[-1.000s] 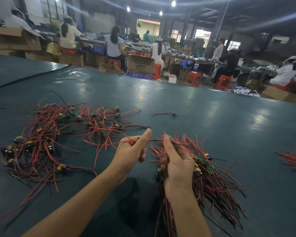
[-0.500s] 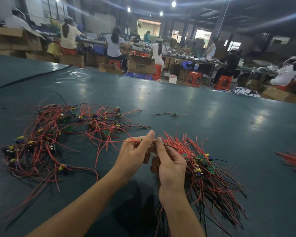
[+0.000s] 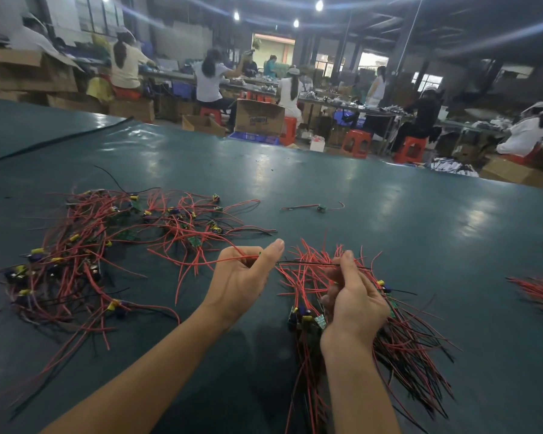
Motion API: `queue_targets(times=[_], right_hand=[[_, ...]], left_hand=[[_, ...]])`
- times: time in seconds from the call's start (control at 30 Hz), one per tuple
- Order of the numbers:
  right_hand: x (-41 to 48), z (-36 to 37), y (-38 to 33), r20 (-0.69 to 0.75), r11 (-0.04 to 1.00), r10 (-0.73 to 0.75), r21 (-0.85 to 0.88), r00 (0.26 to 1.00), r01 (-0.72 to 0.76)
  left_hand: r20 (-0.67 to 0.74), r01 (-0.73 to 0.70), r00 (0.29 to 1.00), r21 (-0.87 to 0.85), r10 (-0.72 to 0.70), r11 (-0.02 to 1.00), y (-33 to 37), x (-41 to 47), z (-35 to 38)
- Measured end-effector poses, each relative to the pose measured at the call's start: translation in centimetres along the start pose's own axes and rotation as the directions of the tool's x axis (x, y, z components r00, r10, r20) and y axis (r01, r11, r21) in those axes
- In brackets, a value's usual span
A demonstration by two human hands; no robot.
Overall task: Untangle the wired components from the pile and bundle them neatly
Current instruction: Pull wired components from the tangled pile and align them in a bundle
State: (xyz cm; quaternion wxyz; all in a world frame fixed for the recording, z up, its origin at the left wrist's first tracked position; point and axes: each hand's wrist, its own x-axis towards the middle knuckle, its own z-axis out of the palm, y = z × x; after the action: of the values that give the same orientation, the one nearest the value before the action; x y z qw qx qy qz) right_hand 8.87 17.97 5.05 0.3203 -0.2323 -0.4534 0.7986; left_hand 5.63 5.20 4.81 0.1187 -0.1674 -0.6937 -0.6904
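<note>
Above green table [image 3: 389, 230], left hand [image 3: 239, 286] pinching wired component [image 3: 304, 264], right hand [image 3: 355, 303] gripping bundle [image 3: 405, 346], pile [image 3: 85, 255] leftward

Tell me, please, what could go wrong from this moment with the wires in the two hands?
1. The wired component in the left hand trails red wires toward the pile. If they are snagged there, a pull could drag other pieces along or strain a joint.
2. The right hand grips the bundle near its boards while the wire ends fan out loosely, so some pieces may slip out.
</note>
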Motion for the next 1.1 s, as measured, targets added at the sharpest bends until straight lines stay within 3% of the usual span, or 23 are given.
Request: queue_targets(times=[0.4, 0.53, 0.63, 0.73, 0.9, 1.03, 1.1], right_hand=[[-0.1, -0.3, 0.1, -0.019, 0.998, -0.057, 0.031, 0.998, 0.057], [0.2, -0.5, 0.3, -0.067, 0.974, -0.225, -0.035, 0.972, 0.223], [-0.2, -0.4, 0.3, -0.019, 0.937, -0.343, -0.073, 0.939, 0.341], [-0.2, -0.4, 0.2, -0.009, 0.966, -0.257, -0.001, 0.966, 0.257], [-1.1, 0.2, 0.8, 0.206, 0.981, -0.160, -0.076, 0.965, 0.178], [-3.0, 1.2, 2.1, 0.520, 0.923, -0.206, -0.178, 0.829, 0.341], [-3.1, 1.2, 2.4, 0.564, 0.888, -0.255, -0.185, 0.785, 0.422]], left_hand=[[0.045, 0.003, 0.999, 0.026, -0.004, 1.000, 0.0, 0.0, -0.2], [0.032, 0.025, 0.999, -0.019, -0.024, 1.000, 0.3, 0.0, -0.4], [-0.008, 0.043, 0.999, -0.058, -0.044, 0.997, 0.2, 0.3, -0.7], [-0.010, 0.068, 0.998, -0.066, -0.069, 0.995, -0.2, 0.5, -0.6], [0.036, 0.178, 0.984, -0.100, -0.175, 0.979, -0.6, 0.2, -0.1], [0.085, 0.182, 0.981, -0.116, -0.173, 0.977, 0.0, 0.0, 0.1], [0.132, 0.249, 0.964, -0.143, -0.231, 0.958, 0.3, 0.0, 0.1]])
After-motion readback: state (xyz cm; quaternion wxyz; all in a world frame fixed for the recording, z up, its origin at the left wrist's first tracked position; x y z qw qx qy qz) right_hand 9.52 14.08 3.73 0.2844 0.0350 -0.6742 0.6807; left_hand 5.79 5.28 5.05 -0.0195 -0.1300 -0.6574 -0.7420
